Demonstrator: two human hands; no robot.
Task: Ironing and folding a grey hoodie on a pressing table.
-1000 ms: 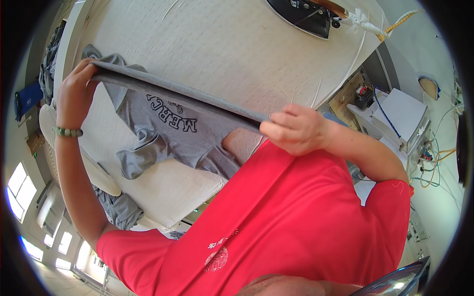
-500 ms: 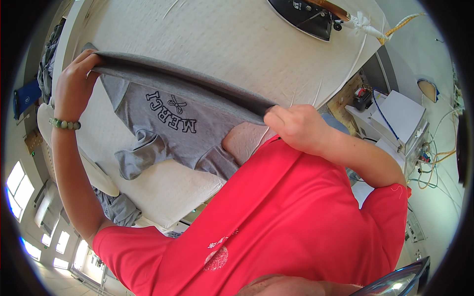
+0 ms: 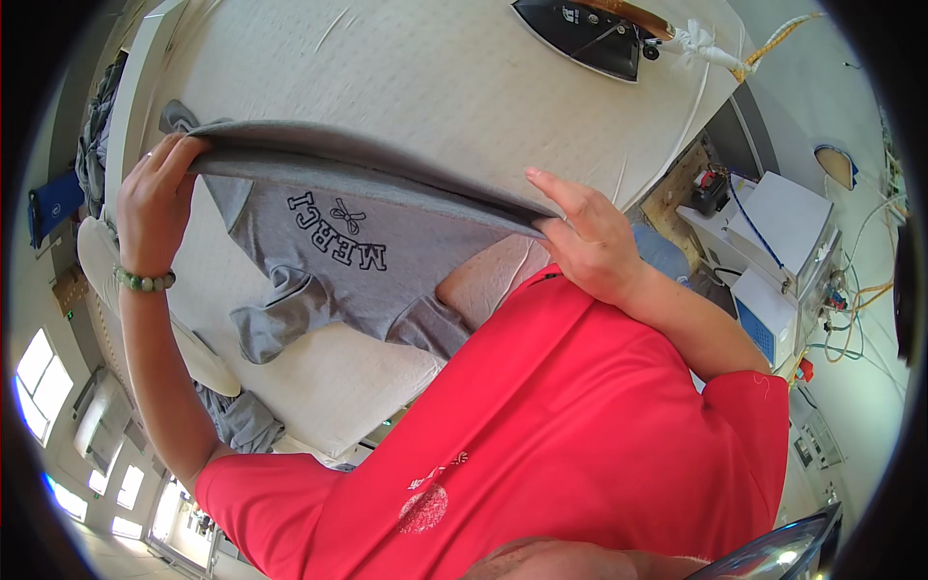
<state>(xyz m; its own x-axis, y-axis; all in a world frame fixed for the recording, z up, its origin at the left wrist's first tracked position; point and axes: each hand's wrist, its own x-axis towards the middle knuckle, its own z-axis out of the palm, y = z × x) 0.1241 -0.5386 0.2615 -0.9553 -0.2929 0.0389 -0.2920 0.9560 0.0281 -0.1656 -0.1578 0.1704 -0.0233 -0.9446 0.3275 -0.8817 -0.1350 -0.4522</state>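
Observation:
A grey short-sleeved shirt (image 3: 416, 246) with dark lettering and a small bow print lies partly on the pale padded table, its hem raised in a long open fold. At the far left end of that hem, my left hand (image 3: 159, 198), with a beaded bracelet at the wrist, is closed on the cloth. My right hand (image 3: 594, 242) is at the other end, beside my red shirt front. One or more of its fingers stretch up and away, while the hem's corner stays caught near the thumb. The exact grip there is partly hidden.
An iron (image 3: 585, 37) with a brown handle and wrapped cord sits at the table's far right. White equipment (image 3: 783, 227) with cables stands right of the pale padded table (image 3: 387, 72). Grey cloth (image 3: 237, 418) is bunched below the table's left side.
The raised hem has come lower, and my left hand has shifted slightly down and right. My right hand's fingers have straightened outward from their closed grip on the hem.

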